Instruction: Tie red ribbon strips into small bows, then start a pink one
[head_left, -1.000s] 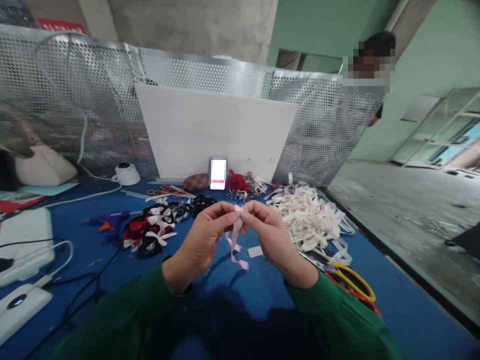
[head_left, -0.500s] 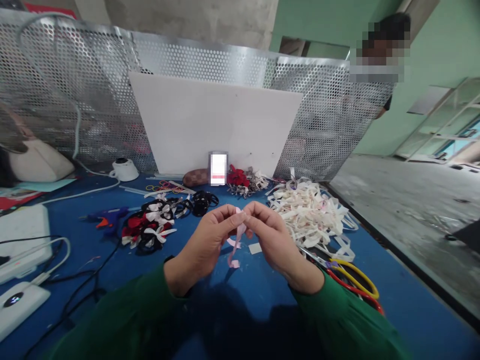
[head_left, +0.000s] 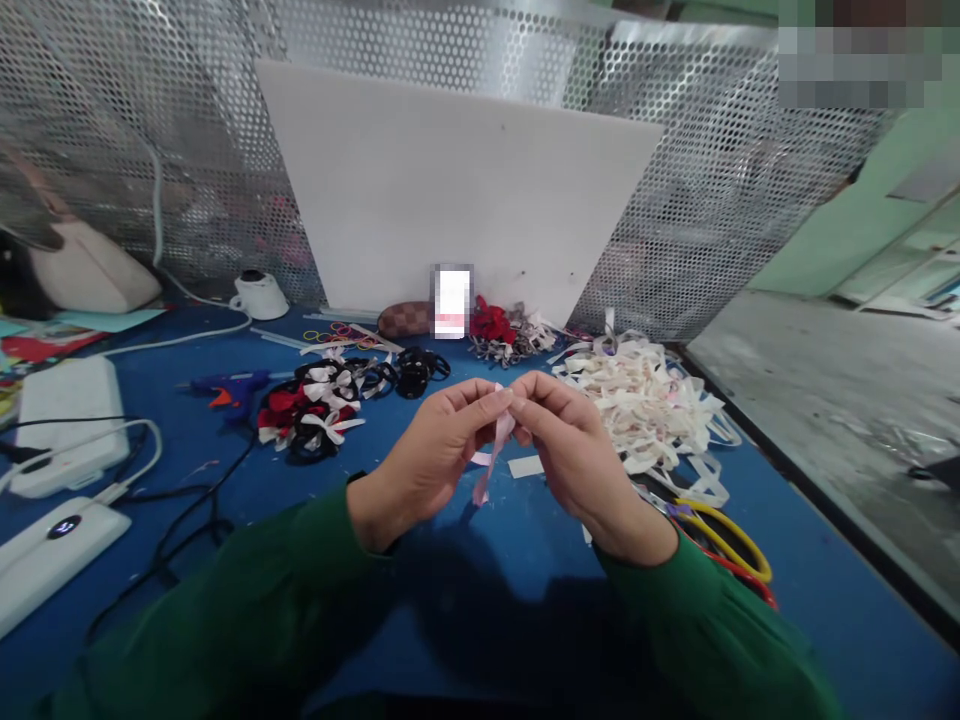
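Both hands meet above the middle of the blue table, pinching a pale pink ribbon (head_left: 496, 450). Its tail hangs down between them. My left hand (head_left: 442, 455) is closed on the ribbon, thumb pressed against the fingers. My right hand (head_left: 574, 460) grips the same ribbon from the other side, its fingertips touching those of the left. The ribbon's upper part is mostly hidden by the fingers. Just behind the hands lies a small white strip (head_left: 525, 467) on the table. Scissors with yellow and red handles (head_left: 727, 540) rest beside my right wrist.
A heap of cream ribbons (head_left: 652, 400) lies at the right. To the left are hair ties with bows (head_left: 315, 405), a blue glue gun (head_left: 229, 388), and white power strips (head_left: 67, 560) with cables. A lit phone (head_left: 451, 300) leans against a white board (head_left: 465, 190).
The view has tipped downward and shifted a little to the left. Both hands keep their pinch on the ribbon, with hardly any change in their pose.
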